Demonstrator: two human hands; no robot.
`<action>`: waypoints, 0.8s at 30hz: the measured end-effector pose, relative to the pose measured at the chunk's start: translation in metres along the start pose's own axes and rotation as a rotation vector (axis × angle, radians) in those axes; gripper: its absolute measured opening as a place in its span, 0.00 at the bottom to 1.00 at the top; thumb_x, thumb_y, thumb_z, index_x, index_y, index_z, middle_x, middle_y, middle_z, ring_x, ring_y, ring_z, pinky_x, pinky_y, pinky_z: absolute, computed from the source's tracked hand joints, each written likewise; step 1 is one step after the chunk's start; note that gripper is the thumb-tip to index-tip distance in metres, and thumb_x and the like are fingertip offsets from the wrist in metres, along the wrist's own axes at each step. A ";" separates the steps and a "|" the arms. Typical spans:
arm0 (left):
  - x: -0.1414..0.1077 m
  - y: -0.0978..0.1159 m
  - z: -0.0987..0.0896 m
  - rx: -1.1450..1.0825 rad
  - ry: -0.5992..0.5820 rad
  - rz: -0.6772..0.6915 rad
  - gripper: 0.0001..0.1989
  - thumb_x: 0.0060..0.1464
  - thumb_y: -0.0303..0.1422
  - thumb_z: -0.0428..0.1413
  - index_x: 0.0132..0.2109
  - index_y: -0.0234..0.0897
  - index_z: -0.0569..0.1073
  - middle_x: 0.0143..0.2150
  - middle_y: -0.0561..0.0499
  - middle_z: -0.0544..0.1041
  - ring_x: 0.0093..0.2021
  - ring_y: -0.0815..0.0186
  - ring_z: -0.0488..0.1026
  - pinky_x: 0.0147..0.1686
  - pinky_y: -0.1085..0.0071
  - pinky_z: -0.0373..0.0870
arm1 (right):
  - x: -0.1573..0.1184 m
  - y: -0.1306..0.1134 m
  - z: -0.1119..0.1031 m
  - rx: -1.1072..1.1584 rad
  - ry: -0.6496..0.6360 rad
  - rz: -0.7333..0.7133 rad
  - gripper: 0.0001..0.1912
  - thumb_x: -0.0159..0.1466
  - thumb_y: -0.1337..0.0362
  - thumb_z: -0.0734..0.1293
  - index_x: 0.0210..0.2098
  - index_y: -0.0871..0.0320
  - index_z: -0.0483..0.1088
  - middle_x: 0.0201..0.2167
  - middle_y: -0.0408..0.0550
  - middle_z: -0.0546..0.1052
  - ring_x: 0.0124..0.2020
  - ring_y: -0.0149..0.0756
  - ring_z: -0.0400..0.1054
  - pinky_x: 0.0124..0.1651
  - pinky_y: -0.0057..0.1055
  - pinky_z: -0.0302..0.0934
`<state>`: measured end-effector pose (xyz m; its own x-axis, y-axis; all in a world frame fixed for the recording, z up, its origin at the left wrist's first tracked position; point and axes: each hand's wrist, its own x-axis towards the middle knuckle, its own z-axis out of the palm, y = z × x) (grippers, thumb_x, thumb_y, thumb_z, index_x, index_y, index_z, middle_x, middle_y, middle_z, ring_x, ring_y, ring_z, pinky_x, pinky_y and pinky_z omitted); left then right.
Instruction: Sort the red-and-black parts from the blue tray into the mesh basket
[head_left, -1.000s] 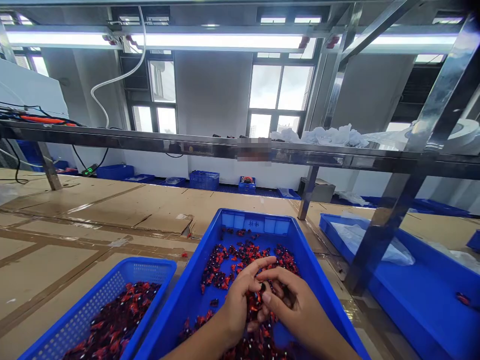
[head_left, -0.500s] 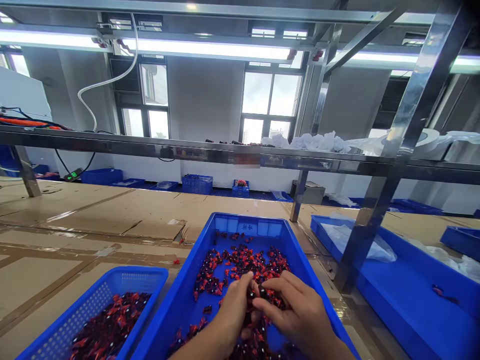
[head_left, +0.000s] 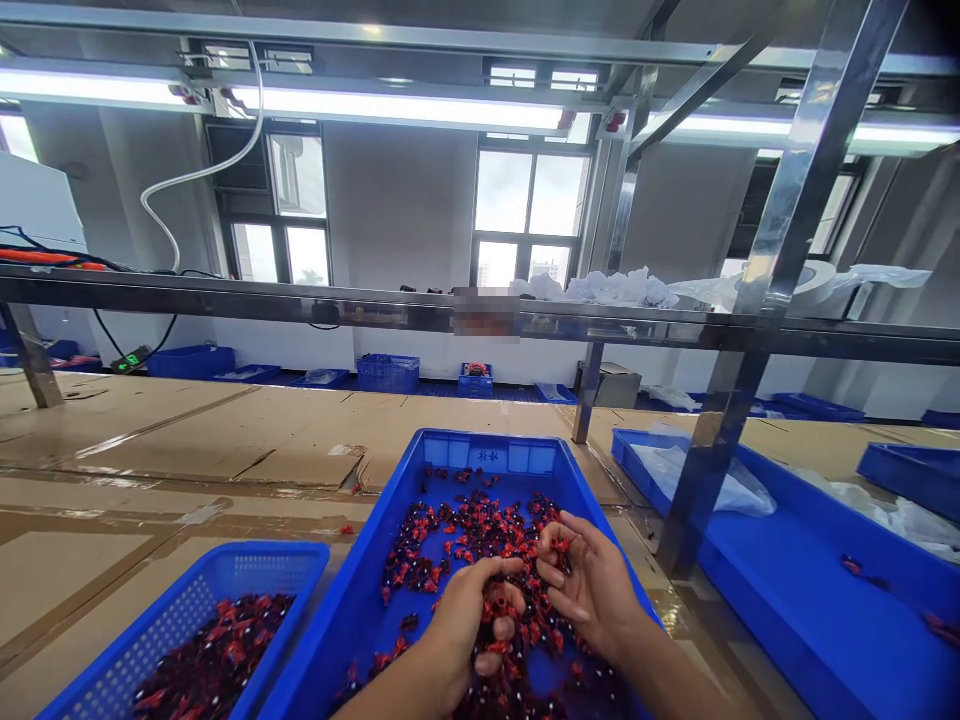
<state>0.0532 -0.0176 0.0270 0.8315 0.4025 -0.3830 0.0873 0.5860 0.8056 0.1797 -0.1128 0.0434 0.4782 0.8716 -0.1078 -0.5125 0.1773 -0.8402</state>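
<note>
Both hands are over a long blue tray (head_left: 352,560) strewn with small glossy red-and-black pieces (head_left: 420,530). My left hand (head_left: 461,620) is curled, palm inward, around a small red-and-black piece (head_left: 496,600); others may be hidden in the palm. Slightly higher on the right, my right hand (head_left: 596,590) pinches another small red piece (head_left: 559,545) between thumb and fingertips. A gap separates the hands, with loose pieces beneath them. What exactly the pieces are is too small to tell.
Left of the tray stands a perforated blue basket (head_left: 300,560) heaped with similar pieces. A larger blue tray (head_left: 780,580) lies right, behind a metal post (head_left: 705,450). A steel shelf rail (head_left: 360,305) crosses ahead. Taped cardboard (head_left: 187,420) covers the table.
My hands were together, fingers meeting at a dark piece. Now they are apart: the right hand has moved up and turned, showing a red piece in its fingers. The view has shifted slightly.
</note>
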 end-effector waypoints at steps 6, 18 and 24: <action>0.001 0.002 -0.004 -0.040 0.009 0.051 0.24 0.55 0.44 0.49 0.57 0.41 0.66 0.25 0.56 0.68 0.15 0.74 0.57 0.10 0.80 0.41 | -0.002 0.013 0.006 -0.560 -0.069 -0.150 0.17 0.57 0.50 0.69 0.27 0.59 0.69 0.17 0.38 0.67 0.16 0.24 0.52 0.17 0.22 0.46; -0.004 0.000 0.009 0.207 -0.002 0.145 0.29 0.52 0.60 0.48 0.31 0.36 0.68 0.17 0.57 0.61 0.13 0.75 0.55 0.08 0.81 0.44 | -0.010 0.008 0.012 -1.075 0.035 -0.446 0.10 0.62 0.62 0.64 0.37 0.56 0.76 0.17 0.37 0.64 0.20 0.30 0.57 0.26 0.26 0.49; -0.010 0.006 0.010 0.102 -0.091 0.142 0.30 0.46 0.62 0.53 0.36 0.38 0.66 0.21 0.60 0.61 0.14 0.78 0.54 0.10 0.82 0.43 | -0.018 0.002 0.018 -1.169 -0.004 -0.572 0.12 0.61 0.62 0.66 0.45 0.54 0.75 0.18 0.36 0.64 0.21 0.31 0.60 0.28 0.27 0.54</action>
<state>0.0514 -0.0252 0.0403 0.8852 0.4079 -0.2236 0.0170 0.4518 0.8919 0.1573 -0.1202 0.0529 0.4177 0.8072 0.4171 0.6839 0.0229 -0.7292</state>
